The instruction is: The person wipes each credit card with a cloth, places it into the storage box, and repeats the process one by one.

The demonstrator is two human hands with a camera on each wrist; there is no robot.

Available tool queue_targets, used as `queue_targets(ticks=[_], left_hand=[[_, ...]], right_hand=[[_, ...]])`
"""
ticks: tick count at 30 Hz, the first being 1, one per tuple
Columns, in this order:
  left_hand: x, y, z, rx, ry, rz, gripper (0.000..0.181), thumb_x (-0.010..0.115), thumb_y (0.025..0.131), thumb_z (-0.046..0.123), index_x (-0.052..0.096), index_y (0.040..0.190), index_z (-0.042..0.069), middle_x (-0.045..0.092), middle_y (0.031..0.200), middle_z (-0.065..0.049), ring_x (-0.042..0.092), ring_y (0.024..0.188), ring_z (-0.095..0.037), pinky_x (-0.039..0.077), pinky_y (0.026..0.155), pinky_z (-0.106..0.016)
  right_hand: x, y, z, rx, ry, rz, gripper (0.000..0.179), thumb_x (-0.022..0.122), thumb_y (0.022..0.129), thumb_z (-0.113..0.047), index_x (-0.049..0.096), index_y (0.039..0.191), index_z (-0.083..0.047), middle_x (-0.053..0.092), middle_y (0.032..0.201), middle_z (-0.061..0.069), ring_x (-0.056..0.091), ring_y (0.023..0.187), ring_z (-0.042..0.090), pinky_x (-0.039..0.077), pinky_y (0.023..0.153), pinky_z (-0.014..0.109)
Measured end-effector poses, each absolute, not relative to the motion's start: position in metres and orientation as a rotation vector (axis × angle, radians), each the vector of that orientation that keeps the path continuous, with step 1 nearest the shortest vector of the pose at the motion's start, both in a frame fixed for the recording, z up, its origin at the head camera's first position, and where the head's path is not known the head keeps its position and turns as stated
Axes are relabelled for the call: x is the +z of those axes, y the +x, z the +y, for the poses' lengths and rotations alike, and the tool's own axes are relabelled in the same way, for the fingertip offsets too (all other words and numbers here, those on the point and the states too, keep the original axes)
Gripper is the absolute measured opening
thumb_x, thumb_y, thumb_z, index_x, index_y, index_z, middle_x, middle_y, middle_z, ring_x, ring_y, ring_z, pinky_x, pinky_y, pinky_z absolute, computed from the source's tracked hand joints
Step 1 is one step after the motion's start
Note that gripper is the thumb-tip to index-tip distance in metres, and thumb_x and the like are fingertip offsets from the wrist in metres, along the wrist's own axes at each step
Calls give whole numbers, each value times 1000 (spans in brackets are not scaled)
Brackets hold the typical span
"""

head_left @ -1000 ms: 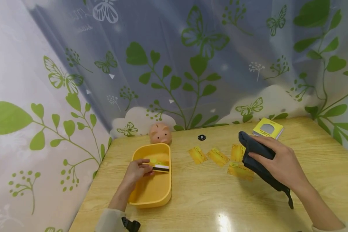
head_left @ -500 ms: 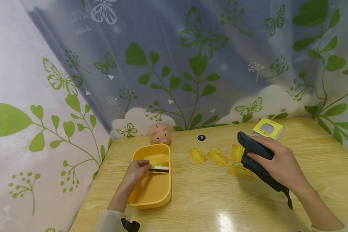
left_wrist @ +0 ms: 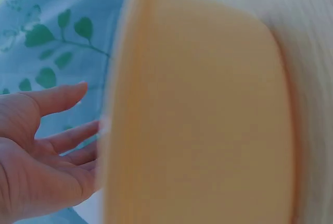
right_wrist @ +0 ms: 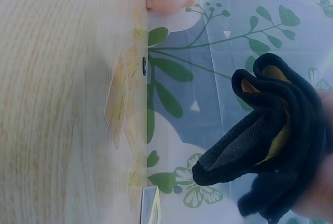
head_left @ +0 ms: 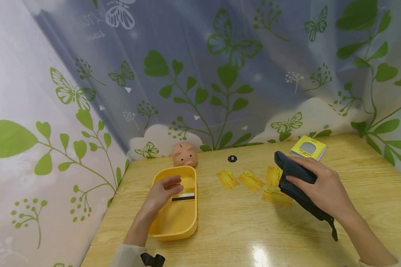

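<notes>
My left hand (head_left: 160, 193) hovers over the yellow box (head_left: 173, 234), thumb and fingers apart and nothing between them. Below the fingertips a yellow card (head_left: 183, 197) with a black stripe lies inside the box. In the left wrist view the box's outer wall (left_wrist: 213, 109) fills the middle, and part of the hand (left_wrist: 47, 151) shows beside it. My right hand (head_left: 325, 185) grips a folded dark fabric pouch (head_left: 300, 185) above the table, its strap hanging down. The right wrist view shows the pouch (right_wrist: 281, 125) with a yellowish lining in its folds.
Several yellow cards (head_left: 251, 180) lie on the wooden table (head_left: 234, 230), some partly behind the pouch. A black chip (head_left: 232, 158) lies further back. The pink piggy bank (head_left: 185, 154) stands behind the box. A yellow-and-white packet (head_left: 309, 147) sits at the back right.
My left hand has let go of the striped card and risen slightly; the card now rests in the box. The right hand and the pouch have hardly moved.
</notes>
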State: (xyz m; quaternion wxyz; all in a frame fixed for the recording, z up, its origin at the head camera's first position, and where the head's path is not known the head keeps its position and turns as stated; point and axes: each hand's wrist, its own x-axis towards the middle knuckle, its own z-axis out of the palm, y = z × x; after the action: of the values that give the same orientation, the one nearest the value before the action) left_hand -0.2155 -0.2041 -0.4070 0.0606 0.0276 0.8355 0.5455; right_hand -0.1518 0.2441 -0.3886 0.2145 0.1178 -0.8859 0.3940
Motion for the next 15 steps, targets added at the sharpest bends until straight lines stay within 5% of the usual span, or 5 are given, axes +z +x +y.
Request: queue_targets(ticks=[4, 8, 15], left_hand=[[-392, -211, -186, 1694, 183, 2510, 49, 71, 99, 10, 58, 145, -2, 61, 142, -22, 60, 131, -35, 50, 109, -47], [-380, -208, -167, 1689, 278, 2504, 47, 73, 98, 15, 62, 143, 6, 65, 139, -16, 61, 130, -32, 51, 108, -48], [-359, -207, -131, 1664, 484, 2439, 47, 72, 100, 19, 61, 145, 11, 64, 142, -9, 60, 131, -28, 51, 108, -46]], right_hand=[[-389, -152, 246, 1094, 323, -2448, 58, 83, 91, -26, 63, 145, -21, 58, 148, 17, 57, 127, 49, 55, 90, 33], [-388, -152, 246, 1098, 311, -2444, 58, 83, 91, -27, 64, 145, -19, 59, 147, 16, 59, 125, 48, 43, 84, 7], [-384, -154, 245, 1106, 301, -2434, 58, 82, 92, -28, 63, 146, -19, 60, 145, 15, 62, 120, 45, 44, 81, 9]])
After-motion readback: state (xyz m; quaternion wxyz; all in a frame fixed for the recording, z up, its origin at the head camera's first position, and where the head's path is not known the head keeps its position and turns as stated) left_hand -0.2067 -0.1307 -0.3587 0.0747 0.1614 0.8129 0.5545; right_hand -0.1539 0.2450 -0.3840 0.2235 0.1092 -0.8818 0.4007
